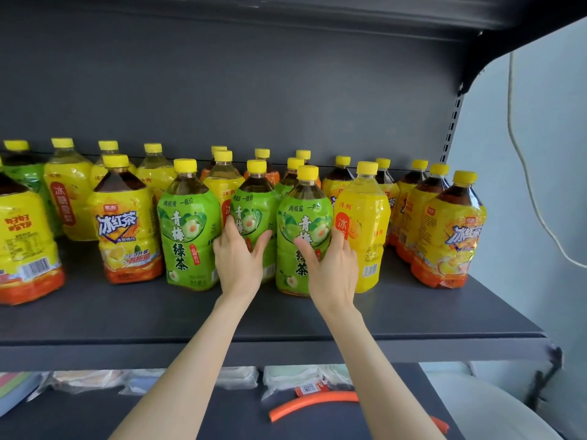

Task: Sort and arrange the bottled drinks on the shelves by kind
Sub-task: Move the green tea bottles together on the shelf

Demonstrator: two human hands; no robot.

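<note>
Yellow-capped drink bottles stand mixed on a dark grey shelf point(413, 312). Three green-label green tea bottles stand at the front centre. My left hand point(236, 255) grips the middle green tea bottle point(252, 198), its fingers pushed between that bottle and the left green tea bottle point(187, 230). My right hand point(330, 265) grips the right green tea bottle point(301, 211), thumb on its label, fingers between it and a yellow pear-drink bottle point(365, 217). Iced black tea bottles stand at the left point(125, 223) and the right point(451, 230).
More yellow, orange and green bottles fill the rows behind, back to the shelf's rear wall. The shelf's right end is open, with a hanging cable point(524, 173) beside it. On the lower shelf lie plastic packets point(286, 377) and an orange tube point(313, 403).
</note>
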